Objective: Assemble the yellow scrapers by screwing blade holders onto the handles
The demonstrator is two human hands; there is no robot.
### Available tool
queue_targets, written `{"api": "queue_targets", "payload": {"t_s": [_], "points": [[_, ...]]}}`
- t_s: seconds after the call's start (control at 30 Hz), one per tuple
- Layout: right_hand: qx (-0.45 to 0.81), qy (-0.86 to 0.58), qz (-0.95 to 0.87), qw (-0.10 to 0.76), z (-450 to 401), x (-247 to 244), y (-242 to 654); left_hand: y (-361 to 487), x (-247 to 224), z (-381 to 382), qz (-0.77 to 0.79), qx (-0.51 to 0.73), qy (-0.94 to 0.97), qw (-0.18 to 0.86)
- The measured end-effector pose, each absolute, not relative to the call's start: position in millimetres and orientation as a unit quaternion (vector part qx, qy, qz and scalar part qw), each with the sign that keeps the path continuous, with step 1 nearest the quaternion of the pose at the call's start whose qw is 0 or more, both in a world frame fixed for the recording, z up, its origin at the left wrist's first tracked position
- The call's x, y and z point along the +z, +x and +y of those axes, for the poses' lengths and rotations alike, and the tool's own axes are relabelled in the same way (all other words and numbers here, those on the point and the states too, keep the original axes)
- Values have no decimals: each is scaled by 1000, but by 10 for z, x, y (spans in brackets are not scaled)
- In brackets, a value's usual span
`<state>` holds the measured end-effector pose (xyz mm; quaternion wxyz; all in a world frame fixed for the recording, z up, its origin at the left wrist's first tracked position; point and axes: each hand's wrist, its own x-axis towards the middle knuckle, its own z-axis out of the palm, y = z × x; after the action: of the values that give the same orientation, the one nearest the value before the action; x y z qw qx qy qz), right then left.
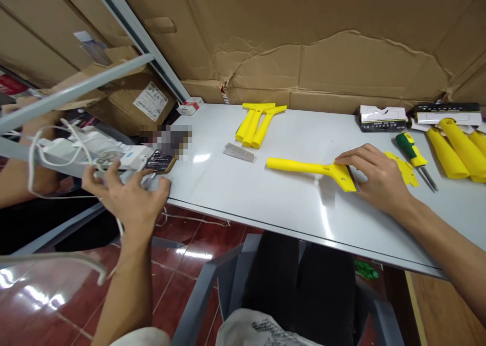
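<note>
- Spreading its fingers just beside the phone (161, 160), it's the left hand (129, 198).
- Mid-picture, the yellow scraper (299, 166), on or just above the worktop (212, 186), can't tell.
- Right hand (379, 179) pinches its head: positioning, I'd judge; turning calls for steady fingers.
</note>
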<state>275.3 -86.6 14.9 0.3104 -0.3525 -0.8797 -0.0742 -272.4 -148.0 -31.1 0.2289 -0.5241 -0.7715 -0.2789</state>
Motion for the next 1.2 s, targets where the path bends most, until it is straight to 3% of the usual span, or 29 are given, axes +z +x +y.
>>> {"api": "queue_targets", "payload": {"t_s": [0.23, 0.87, 1.2], "points": [[-85, -349, -879, 312, -857, 131, 2758, -2813, -362, -1322, -767, -269, -555, 178], [-69, -351, -883, 303, -836, 90, 2785, -2853, -322, -1147, -761, -225, -585, 169], [-76, -358, -882, 296, -835, 87, 2779, -2993, -118, -1084, -764, -179, -606, 134]]}}
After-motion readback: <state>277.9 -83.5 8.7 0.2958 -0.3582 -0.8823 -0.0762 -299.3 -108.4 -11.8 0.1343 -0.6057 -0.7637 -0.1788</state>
